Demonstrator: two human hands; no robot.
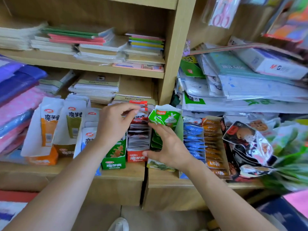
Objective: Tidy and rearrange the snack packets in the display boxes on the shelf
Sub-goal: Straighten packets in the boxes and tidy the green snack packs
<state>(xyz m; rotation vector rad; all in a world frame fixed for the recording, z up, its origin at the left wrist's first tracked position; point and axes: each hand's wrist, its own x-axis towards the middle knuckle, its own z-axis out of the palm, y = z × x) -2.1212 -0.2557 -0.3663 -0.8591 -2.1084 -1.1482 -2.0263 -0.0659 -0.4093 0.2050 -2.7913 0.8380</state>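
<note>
Red packets point(138, 135), green packets point(156, 142), blue packets point(193, 130) and orange packets point(211, 130) form four rows on the shelf point(116, 174), running toward 3 o'clock. Left hand point(113, 124) pinches one red packet at its row's 12 o'clock end. Right hand point(170, 147), fingers straight, rests on the green packets, its thumb touching the red box point(136, 156).

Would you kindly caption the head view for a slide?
Left hand pinches a red snack packet in a red cardboard box; right hand touches green snack packets.
</note>
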